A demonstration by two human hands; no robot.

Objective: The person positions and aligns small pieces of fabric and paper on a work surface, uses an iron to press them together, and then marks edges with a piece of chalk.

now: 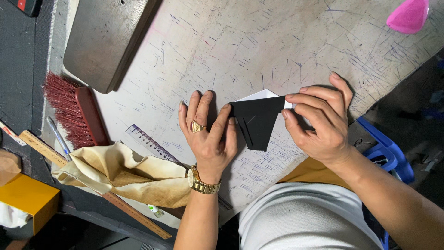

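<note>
The worktable [259, 41] is pale board, heavily scored with pen marks. Near its front edge lies the black fabric piece [255, 121], tapered, over a white sheet [260, 95]. The left hand [209, 134] presses flat on the fabric's end, fingers spread. The right hand [320, 121] pinches its opposite corner. A red-bristled brush [76, 109], clear ruler [150, 142] and cream cloth [125, 173] lie at the left edge.

A white sheet [264, 96] is lying mostly hidden under the black piece [257, 121], only its top corner showing; the crumpled tan cloth [125, 173] is covering the middle of the clear ruler [152, 144]; the frame's top edge is cutting off the pink object [409, 15] and the grey metal slab [104, 39]; the left edge is cropping a pencil-like stick [10, 133], too little showing to identify.
</note>
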